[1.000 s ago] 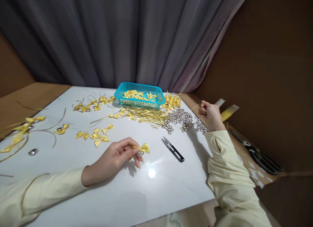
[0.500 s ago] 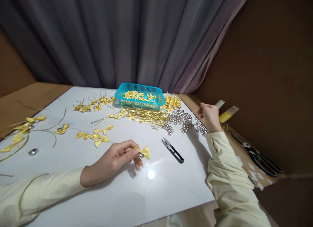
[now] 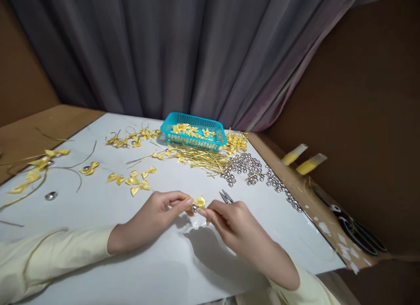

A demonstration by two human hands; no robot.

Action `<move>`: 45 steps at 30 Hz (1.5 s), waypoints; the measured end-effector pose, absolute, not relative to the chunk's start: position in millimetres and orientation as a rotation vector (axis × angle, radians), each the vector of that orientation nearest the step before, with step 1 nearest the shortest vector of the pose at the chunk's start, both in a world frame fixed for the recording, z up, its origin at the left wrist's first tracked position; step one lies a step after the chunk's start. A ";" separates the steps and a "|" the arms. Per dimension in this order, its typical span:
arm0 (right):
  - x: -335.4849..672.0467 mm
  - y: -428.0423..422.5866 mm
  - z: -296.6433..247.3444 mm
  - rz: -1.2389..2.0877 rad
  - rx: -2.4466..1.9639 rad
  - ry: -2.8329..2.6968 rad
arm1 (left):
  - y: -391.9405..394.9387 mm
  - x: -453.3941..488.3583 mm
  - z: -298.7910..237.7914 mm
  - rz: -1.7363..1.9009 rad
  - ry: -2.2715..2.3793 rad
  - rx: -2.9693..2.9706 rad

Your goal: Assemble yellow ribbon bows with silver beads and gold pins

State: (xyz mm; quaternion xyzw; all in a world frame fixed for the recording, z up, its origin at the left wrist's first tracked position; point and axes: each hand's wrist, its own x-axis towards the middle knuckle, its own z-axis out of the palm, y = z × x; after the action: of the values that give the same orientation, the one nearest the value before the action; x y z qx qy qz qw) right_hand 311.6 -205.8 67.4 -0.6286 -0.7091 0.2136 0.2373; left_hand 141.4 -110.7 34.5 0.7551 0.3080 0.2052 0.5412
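Note:
My left hand [image 3: 160, 213] pinches a yellow satin bow [image 3: 200, 202] between thumb and fingers, a little above the white tabletop. At the middle of the bow sits a small silver bell [image 3: 194, 208]. My right hand [image 3: 234, 222] is closed, its fingertips up against the bell and the bow's right side; whatever it grips is too small to make out. Just behind the right hand lie thread snips [image 3: 226, 196], their handles hidden by it. More yellow bows [image 3: 133, 181] lie to the left, beyond my left hand.
Farther back stands a blue basket [image 3: 197, 143] of bows. Before it lie gold twist ties [image 3: 205, 159] and a heap of silver bells [image 3: 246, 163]. Wired bows [image 3: 39, 163] lie at left. Two yellow tubes [image 3: 310, 164] and large scissors [image 3: 357, 230] are at right.
My right hand has come from the far right, near the tubes, down to the bow in my left hand. It now partly covers the snips. The view has shifted slightly.

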 end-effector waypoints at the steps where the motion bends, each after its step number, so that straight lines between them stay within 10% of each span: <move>1: 310.4 -204.9 63.2 0.565 -1.738 -1.939 | -111.5 141.1 34.2 0.487 0.733 1.808; 32: 337.3 -187.9 67.5 0.571 -1.724 -1.871 | -106.6 143.0 34.3 0.498 0.738 1.734; 45: 327.3 -182.9 61.5 1.125 -1.567 -1.730 | -107.3 140.3 32.6 0.328 0.523 1.478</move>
State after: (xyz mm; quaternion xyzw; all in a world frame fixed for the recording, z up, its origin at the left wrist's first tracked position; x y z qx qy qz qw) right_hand 327.3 -182.9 61.5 -0.5821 -0.6426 0.4177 0.2715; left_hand 140.3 -107.3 32.6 0.6626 0.2344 0.1471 0.6960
